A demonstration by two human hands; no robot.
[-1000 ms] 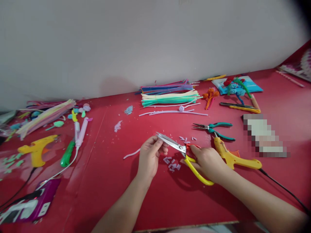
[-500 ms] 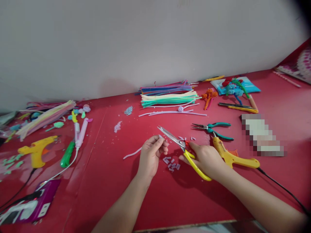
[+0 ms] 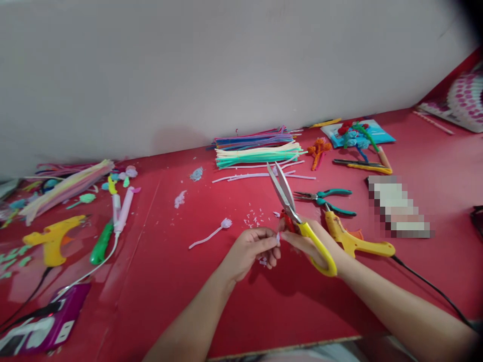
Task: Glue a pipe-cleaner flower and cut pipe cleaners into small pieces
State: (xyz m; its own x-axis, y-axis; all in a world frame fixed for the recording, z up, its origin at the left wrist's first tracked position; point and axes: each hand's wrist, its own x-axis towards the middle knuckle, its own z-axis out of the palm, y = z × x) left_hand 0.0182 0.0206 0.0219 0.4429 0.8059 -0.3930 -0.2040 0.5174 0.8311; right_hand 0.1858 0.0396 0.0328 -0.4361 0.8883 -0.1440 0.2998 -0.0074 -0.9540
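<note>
Pinching a lilac piece, scissors held alongside

Has a red worktop [image 3: 169, 301] underneath, with green-handled pliers [image 3: 320, 196] lying on it, handles parted. Pinches a small lilac piece [image 3: 278, 239] between thumb and fingers of the left hand [image 3: 252, 250], to the left of the pliers and on their near side. Grips yellow-handled scissors [image 3: 290, 207] in the right hand [image 3: 326, 234], curled around the handle on the near side of the pliers. Points the slightly parted blades away from the body, passing just left of the pliers' nose. Has right fingertips close by the lilac piece, whether touching or merely beside it too small to tell.

Has lilac snippets [image 3: 263, 261] partly hidden by the left hand, and pale specks [image 3: 254, 218] scattered left of the pliers. Has a lilac pompom [image 3: 226, 222] on a stem farther left. Has loose lilac stems [image 3: 245, 176] beyond the pliers and to their left, with a cream-and-mint bundle [image 3: 260, 155] behind. Has a yellow glue gun [image 3: 349, 244] on the near side of the pliers, nozzle near a green handle. Has another yellow glue gun [image 3: 53, 241] far to the left of the pliers.
</note>
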